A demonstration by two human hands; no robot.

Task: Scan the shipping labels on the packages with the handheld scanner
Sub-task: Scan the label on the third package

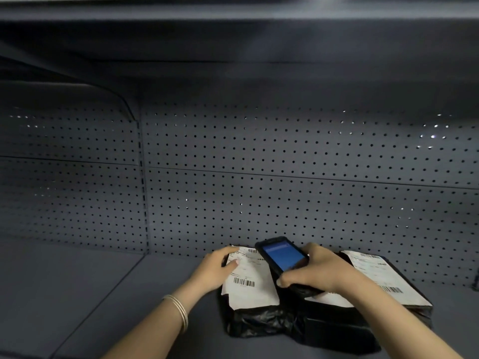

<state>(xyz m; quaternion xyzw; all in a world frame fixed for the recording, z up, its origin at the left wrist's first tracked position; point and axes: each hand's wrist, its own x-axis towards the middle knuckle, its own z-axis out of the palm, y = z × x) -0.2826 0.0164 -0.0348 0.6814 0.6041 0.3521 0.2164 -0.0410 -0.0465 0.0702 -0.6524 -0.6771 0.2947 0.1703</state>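
Note:
Two black plastic-wrapped packages lie side by side on a grey shelf. The left package [259, 322] carries a white shipping label [248, 278] with a barcode. My left hand [217, 268] rests on that label's upper left corner, gripping the package edge. My right hand [318, 270] holds a black handheld scanner [282, 257] with a lit blue screen, tilted over the gap between the packages. The right package [363, 320] bears its own label [383, 278], partly hidden by my right arm.
A grey pegboard back wall [285, 177] rises behind the packages. The shelf surface [90, 294] stretches to the left, with a seam running diagonally. Another shelf [233, 11] hangs overhead.

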